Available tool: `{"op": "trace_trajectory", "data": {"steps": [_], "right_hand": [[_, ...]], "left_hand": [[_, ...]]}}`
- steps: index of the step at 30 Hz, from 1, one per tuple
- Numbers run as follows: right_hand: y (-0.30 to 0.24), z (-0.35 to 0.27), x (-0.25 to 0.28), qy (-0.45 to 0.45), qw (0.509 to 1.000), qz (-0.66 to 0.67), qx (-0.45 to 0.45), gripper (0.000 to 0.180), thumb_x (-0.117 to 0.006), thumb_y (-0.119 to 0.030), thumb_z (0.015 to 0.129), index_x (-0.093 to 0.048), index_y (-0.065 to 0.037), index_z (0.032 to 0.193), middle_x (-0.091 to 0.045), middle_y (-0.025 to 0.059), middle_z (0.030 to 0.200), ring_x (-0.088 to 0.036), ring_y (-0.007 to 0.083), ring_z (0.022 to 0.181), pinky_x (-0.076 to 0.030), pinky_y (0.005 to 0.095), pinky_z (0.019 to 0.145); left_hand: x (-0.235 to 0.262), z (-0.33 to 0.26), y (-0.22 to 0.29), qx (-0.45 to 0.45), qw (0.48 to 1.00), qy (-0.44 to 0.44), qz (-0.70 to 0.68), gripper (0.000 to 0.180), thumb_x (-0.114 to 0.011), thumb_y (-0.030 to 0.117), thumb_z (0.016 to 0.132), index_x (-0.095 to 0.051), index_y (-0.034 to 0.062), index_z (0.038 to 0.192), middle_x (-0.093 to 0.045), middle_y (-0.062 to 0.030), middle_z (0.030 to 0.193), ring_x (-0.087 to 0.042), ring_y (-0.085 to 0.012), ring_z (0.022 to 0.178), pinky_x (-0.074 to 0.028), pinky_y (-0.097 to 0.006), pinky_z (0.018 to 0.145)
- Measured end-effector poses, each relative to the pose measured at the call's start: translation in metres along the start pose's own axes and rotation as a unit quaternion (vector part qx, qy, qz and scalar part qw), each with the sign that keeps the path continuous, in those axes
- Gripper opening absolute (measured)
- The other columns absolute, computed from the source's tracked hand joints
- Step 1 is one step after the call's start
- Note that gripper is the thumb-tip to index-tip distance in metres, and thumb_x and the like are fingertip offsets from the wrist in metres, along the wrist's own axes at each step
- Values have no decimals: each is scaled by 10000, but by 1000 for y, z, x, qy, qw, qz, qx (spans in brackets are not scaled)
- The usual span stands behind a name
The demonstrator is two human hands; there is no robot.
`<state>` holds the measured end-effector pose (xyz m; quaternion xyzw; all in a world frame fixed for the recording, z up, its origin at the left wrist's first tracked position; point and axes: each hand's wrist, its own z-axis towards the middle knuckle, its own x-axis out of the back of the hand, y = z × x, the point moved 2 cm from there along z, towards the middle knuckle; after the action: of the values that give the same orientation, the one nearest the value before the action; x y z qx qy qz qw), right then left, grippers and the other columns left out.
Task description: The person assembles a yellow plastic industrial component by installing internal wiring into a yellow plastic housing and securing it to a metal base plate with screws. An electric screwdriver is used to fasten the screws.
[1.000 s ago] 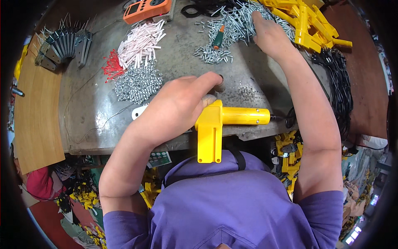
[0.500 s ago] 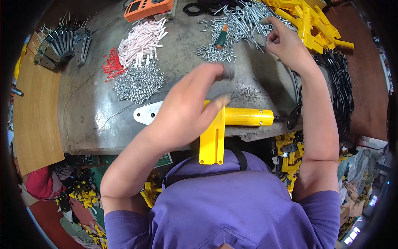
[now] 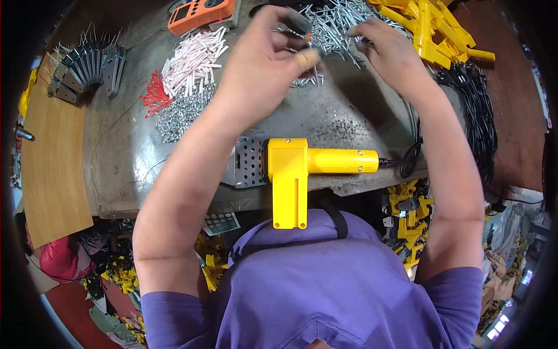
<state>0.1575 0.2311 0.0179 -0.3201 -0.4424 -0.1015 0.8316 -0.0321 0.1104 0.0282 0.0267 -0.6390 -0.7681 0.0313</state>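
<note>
My left hand (image 3: 258, 72) hangs over the near-left side of the long-screw pile (image 3: 340, 26). Its thumb and fingers are bent together around something; a thin metal piece shows by the thumb tip, too blurred to name. My right hand (image 3: 390, 55) is at the right side of the same pile, fingertips curled down and together, and what they hold cannot be made out. Below both hands, at the table's front edge, lies a yellow plastic tool housing (image 3: 289, 180) with a round handle (image 3: 343, 161) and black cord. A perforated metal plate (image 3: 251, 163) extends from its left, partly behind my left forearm.
White sleeves (image 3: 195, 58), red sleeves (image 3: 156, 96) and small nuts (image 3: 180, 116) are heaped at left. An orange meter (image 3: 203, 13) stands behind them. Yellow housings (image 3: 433, 32) and bundled black cords (image 3: 471, 107) lie at right. Metal plates with wires (image 3: 87, 67) stand far left.
My left hand has risen from above the yellow tool to the screw pile, uncovering the perforated plate. My right hand has shifted slightly left and its fingers have curled. The tool sits slightly further left.
</note>
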Motion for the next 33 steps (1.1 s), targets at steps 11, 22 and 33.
{"op": "trace_trajectory", "data": {"steps": [11, 22, 33], "right_hand": [[-41, -23, 19, 5, 976, 210, -50, 90, -566, -3, 779, -578, -15, 868, -622, 71, 834, -613, 131, 753, -500, 261, 668], [-110, -108, 8, 98, 976, 191, 20, 127, -624, 43, 758, -601, -8, 872, -637, 138, 816, -637, 300, 736, -508, 349, 664], [-12, -17, -12, -38, 990, -135, -24, 171, -626, -116, 820, -600, 10, 932, -627, 144, 793, -613, 293, 734, -470, 326, 677]], "left_hand": [[-12, -24, -8, 76, 950, -295, 65, 356, -678, 42, 842, -517, 16, 1159, -609, -25, 932, -580, -82, 849, -497, -249, 762], [-15, -30, -20, 139, 948, -286, -15, 383, -679, 55, 846, -515, 16, 1190, -610, -39, 962, -585, -86, 871, -504, -255, 782], [-14, -32, -24, 184, 936, -299, -16, 379, -672, 67, 850, -524, -14, 1190, -613, -44, 911, -607, -93, 773, -516, -240, 718]]}}
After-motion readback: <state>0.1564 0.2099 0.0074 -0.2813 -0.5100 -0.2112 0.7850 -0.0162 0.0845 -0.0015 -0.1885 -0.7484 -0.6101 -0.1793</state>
